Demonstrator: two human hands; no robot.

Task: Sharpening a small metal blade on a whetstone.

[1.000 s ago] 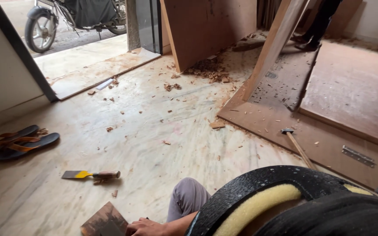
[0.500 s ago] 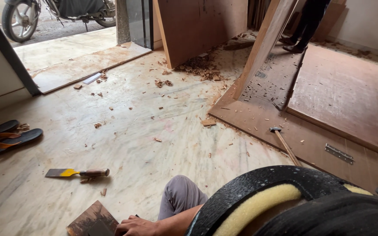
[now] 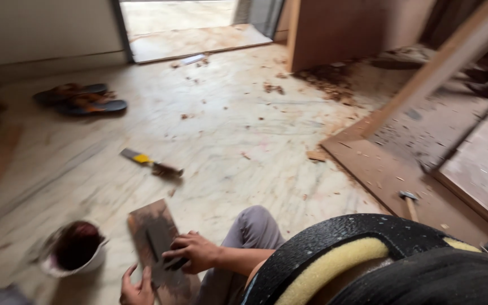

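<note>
A flat brown slab lies on the pale floor in front of my bent knee in grey trousers. My right hand presses a small dark blade flat against the slab's top. My left hand grips the slab's near edge at the bottom of the view, its fingers curled onto the surface. Just left of the slab stands a white bowl with dark red-brown contents.
A yellow-banded chisel lies on the floor beyond the slab, and a pair of sandals farther left. A hammer rests on the plywood sheets at right. Wood chips lie near a leaning board. A black and yellow padded rim blocks the lower right.
The view has swung left and down. Both hands, the slab and the bowl are now in full sight; the plywood sheets have slid to the right edge.
</note>
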